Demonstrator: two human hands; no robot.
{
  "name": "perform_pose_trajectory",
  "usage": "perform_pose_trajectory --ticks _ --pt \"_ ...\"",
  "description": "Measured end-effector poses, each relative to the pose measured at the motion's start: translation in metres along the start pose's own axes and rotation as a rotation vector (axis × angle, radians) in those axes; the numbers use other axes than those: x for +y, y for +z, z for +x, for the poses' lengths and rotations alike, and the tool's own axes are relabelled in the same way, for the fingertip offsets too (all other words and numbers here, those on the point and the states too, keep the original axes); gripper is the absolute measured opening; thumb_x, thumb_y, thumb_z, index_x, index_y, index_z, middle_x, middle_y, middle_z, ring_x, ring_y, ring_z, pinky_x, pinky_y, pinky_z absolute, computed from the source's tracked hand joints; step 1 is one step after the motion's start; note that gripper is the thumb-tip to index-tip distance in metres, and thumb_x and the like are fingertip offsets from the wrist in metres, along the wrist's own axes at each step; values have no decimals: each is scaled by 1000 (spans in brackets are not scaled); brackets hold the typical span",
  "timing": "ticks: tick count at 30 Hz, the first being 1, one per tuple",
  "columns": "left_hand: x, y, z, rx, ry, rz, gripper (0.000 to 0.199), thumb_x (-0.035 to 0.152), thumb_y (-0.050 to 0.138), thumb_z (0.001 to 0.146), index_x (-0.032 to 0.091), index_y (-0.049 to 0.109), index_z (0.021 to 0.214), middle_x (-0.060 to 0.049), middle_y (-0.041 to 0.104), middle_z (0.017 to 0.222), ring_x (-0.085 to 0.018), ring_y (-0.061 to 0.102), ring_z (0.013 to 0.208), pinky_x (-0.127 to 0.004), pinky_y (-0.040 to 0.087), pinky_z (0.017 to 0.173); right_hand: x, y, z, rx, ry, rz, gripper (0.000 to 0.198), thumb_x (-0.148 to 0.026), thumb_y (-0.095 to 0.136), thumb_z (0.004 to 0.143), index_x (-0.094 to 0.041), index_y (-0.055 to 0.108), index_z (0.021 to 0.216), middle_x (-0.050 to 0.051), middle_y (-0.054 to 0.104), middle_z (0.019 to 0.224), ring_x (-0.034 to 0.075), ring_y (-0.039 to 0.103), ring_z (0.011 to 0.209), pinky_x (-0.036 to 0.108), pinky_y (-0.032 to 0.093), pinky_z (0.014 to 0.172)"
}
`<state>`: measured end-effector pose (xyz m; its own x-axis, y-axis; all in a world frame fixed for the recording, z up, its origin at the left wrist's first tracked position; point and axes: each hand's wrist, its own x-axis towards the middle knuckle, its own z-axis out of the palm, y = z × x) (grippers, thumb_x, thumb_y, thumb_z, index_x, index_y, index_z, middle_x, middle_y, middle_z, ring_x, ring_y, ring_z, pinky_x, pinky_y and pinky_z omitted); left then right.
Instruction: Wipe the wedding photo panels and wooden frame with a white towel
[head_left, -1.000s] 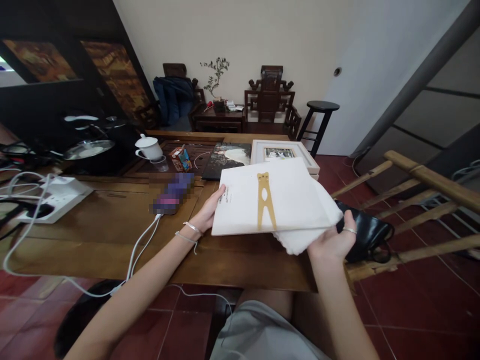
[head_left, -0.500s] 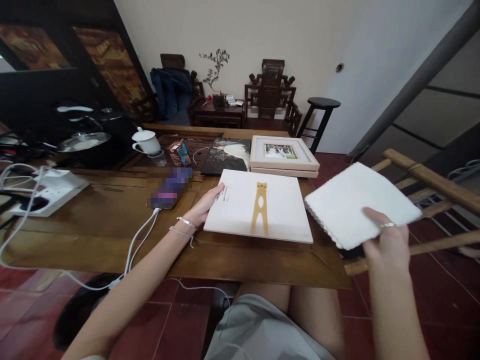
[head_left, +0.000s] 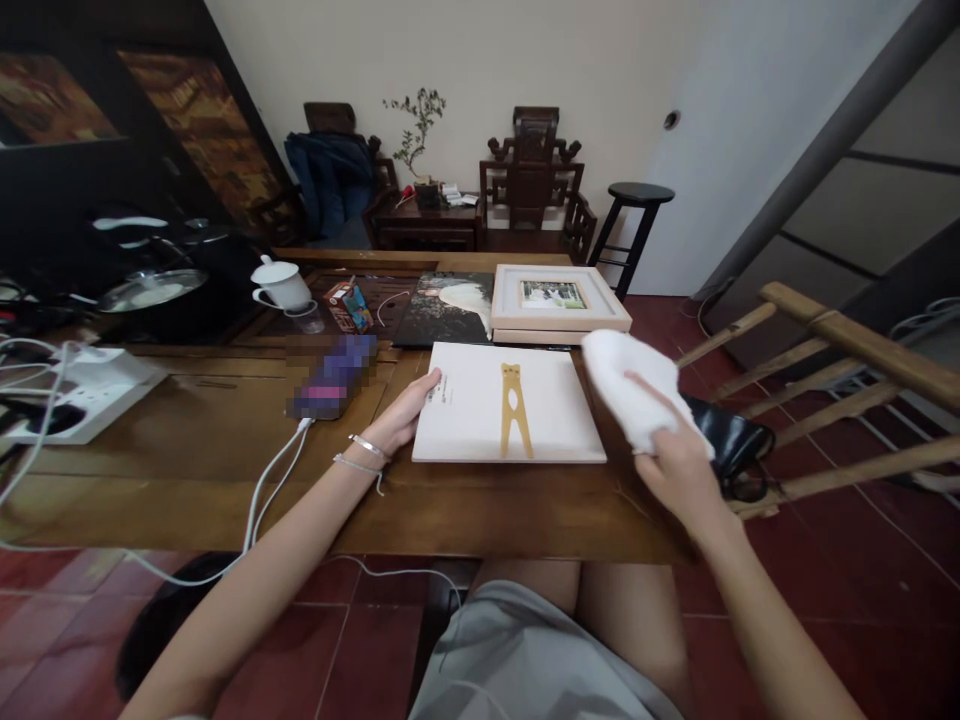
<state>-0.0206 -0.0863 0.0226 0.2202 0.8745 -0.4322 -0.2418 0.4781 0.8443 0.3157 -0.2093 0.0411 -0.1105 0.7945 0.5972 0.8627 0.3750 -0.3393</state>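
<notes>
My left hand (head_left: 411, 412) grips the left edge of a flat white panel (head_left: 474, 410), fingers hidden underneath. The panel lies tilted over the wooden table, and a yellow-brown stand leg (head_left: 515, 405) runs down its middle, like the back of a picture frame. Off its right side, my right hand (head_left: 679, 465) is closed around a folded white cloth (head_left: 626, 380) that bunches over the fingers. Behind the panel are a light wood picture frame (head_left: 562, 330) resting on another frame, and a dark photo panel (head_left: 435, 315) with a white dress shape.
On the wooden table (head_left: 225, 490) lie a phone (head_left: 334, 380) with a white cable, a power strip (head_left: 97, 400), a small box (head_left: 349, 307) and a lidded white cup (head_left: 281, 285). A pot (head_left: 161, 300) stands far left. A wooden chair (head_left: 847, 390) with a black bag is at right.
My right hand has moved left toward the panel, and the cloth has gone from spread flat to bunched. My left hand keeps its hold on the panel's left edge.
</notes>
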Motion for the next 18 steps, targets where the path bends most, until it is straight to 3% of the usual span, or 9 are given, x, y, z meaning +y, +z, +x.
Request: perform_pose_trajectory --ticks 2,5,9,11,15,18 --pt "0 0 0 2 17 35 30 33 51 95 11 66 109 -12 75 90 -25 73 77 -35 59 76 -14 9 1 -138 -239 -7 26 1 46 68 -22 48 56 14 48 144 30 38 137 52 40 108" --pt "1 1 -4 -22 56 142 27 33 61 89 10 66 103 -12 75 89 -24 72 78 -34 58 74 -28 21 0 -238 -382 -74 30 7 41 68 -18 54 59 17 45 145 30 32 140 55 38 108" --pt "4 1 -9 -77 178 374 48 31 83 67 14 64 107 -11 73 101 -23 69 86 -33 55 75 -35 30 -5 -326 -382 -138 20 -3 53 74 -17 61 62 17 45 145 34 32 139 60 34 108" --pt "6 -1 -11 -28 269 546 52 35 87 59 15 66 102 -10 73 101 -24 68 85 -32 53 71 -36 32 -8 -327 -381 -157 19 -11 58 79 -17 62 62 16 45 146 35 32 139 60 33 109" --pt "10 -8 -11 157 482 1013 41 52 83 57 19 70 75 -6 70 72 -24 62 66 -28 42 55 -37 34 -11 -325 -396 -176 19 -13 59 82 -16 65 64 15 46 145 36 33 139 61 33 108" --pt "12 -12 -11 220 586 1214 45 63 76 59 20 65 65 -5 65 61 -21 56 56 -28 34 51 -37 36 -11 -327 -397 -172 17 -11 59 80 -15 66 65 16 46 144 38 35 137 62 34 107"
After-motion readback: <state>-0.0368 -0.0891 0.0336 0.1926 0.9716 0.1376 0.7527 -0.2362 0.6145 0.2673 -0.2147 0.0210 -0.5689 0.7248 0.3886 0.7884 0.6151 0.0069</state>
